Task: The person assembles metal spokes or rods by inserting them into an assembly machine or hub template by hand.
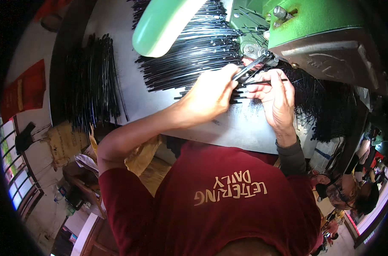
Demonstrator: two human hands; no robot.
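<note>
My left hand (207,96) is closed around a slim metal tool (250,68) that looks like tweezers. Its tip reaches the working end of a green machine (322,21). Beside it, my right hand (276,100) pinches a thin black rod (268,81) between thumb and fingers. A thick layer of similar black rods (189,64) lies left of the machine, with a few loose ends just under my left fingers. Exactly what the tool's tip touches is too small to make out.
Another bundle of black rods (94,81) lies at the left of the pale metal tabletop (228,128). A dark heap of thin rods (326,106) sits at the right below the machine. A pale green lamp (160,34) hangs over the table. Another person (351,187) is at far right.
</note>
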